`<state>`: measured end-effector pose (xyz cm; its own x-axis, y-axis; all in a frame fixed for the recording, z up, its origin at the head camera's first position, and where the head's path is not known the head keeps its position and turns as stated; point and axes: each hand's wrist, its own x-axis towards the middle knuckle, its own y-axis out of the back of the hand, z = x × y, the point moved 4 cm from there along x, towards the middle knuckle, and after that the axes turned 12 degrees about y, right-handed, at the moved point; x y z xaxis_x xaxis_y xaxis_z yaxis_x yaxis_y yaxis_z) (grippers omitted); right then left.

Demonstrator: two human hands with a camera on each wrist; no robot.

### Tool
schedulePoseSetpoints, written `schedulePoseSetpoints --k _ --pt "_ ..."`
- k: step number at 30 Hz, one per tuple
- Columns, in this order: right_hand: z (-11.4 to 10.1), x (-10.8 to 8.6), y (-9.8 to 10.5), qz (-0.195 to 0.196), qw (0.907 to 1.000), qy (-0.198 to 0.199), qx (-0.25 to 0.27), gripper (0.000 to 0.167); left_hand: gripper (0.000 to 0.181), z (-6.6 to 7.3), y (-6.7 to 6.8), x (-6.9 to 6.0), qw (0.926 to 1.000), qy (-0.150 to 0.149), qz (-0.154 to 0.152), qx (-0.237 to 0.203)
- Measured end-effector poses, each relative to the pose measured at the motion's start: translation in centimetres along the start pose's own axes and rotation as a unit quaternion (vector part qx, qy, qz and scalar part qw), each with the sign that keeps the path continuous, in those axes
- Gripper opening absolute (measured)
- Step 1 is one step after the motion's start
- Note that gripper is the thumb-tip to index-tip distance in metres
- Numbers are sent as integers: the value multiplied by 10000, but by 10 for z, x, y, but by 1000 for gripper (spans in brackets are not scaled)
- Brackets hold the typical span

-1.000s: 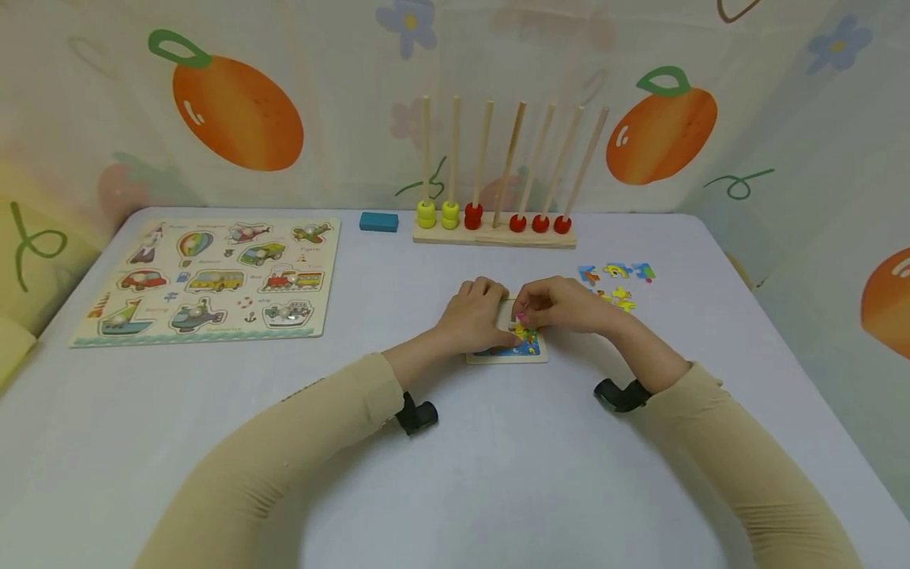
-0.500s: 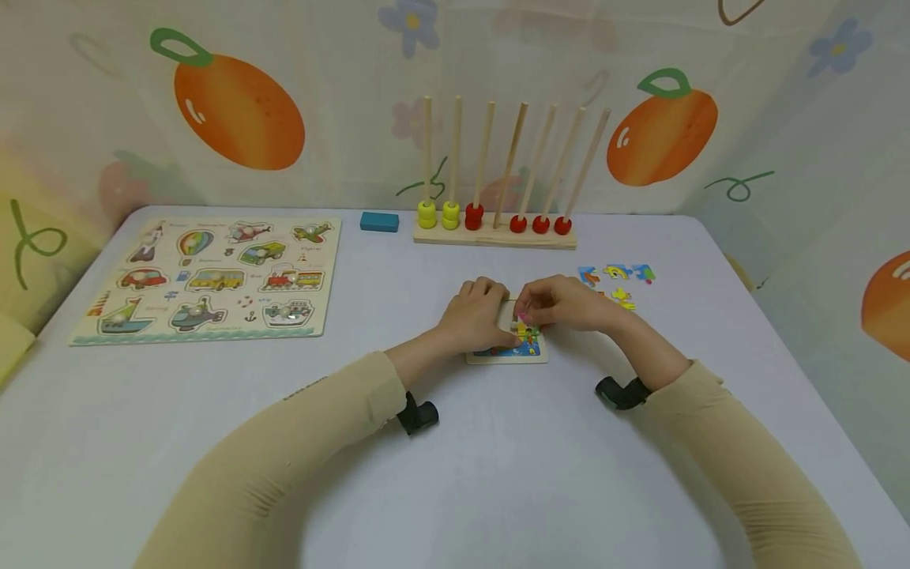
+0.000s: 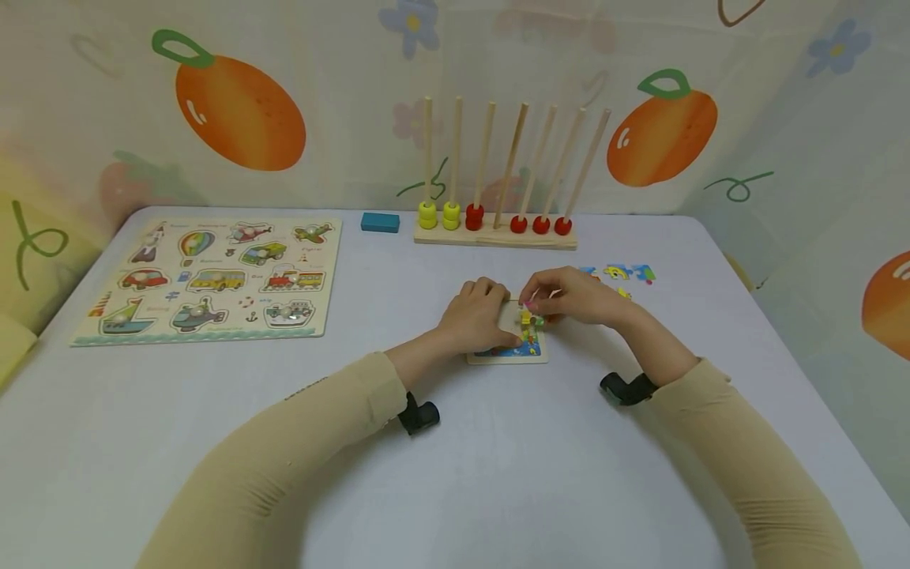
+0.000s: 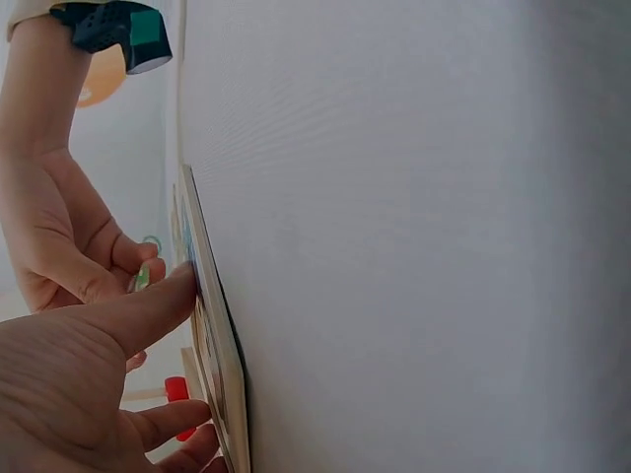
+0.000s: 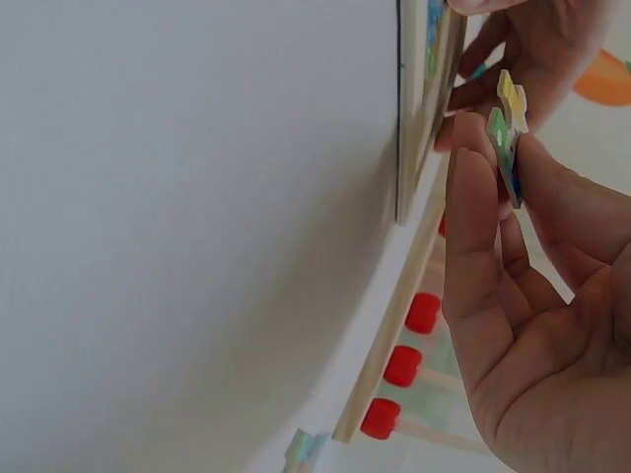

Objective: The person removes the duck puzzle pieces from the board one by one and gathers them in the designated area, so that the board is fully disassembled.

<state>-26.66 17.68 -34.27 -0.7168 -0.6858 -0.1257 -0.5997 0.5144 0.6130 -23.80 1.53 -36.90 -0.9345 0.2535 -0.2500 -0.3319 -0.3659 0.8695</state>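
A small wooden jigsaw puzzle board lies on the table, with a blue, partly filled picture inside its pale frame. My left hand holds it at the left side, thumb on the picture and fingers at the far edge; the left wrist view shows the thumb on its face. Above the board's right side, my right hand pinches a puzzle piece between thumb and fingertips. Yellow, green and blue show on that tilted piece, held apart from the board. Loose puzzle pieces lie behind the right hand, partly hidden by it.
A large vehicle peg puzzle lies at the left. At the back stand a wooden bead stand with upright rods and a blue block beside it. A patterned cloth hangs behind the table.
The right hand has lifted slightly and shifted right, turning the pinched piece up off the board so more of it shows. The left hand stays in place on the board.
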Motion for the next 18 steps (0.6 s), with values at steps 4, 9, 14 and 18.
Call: schedulePoseSetpoints --k 4,9,14,18 --pt "0 -5 8 122 9998 -91 84 20 73 1 -1 0 10000 24 -12 -9" --pt "4 -13 23 351 9990 -238 106 22 73 1 -1 0 9999 55 -12 -101" --pt "7 -22 39 590 9980 -223 66 25 73 -1 0 2 9997 86 -87 -206" --pt "11 -29 48 718 9970 -243 154 27 73 -3 1 5 9989 118 -213 -405"
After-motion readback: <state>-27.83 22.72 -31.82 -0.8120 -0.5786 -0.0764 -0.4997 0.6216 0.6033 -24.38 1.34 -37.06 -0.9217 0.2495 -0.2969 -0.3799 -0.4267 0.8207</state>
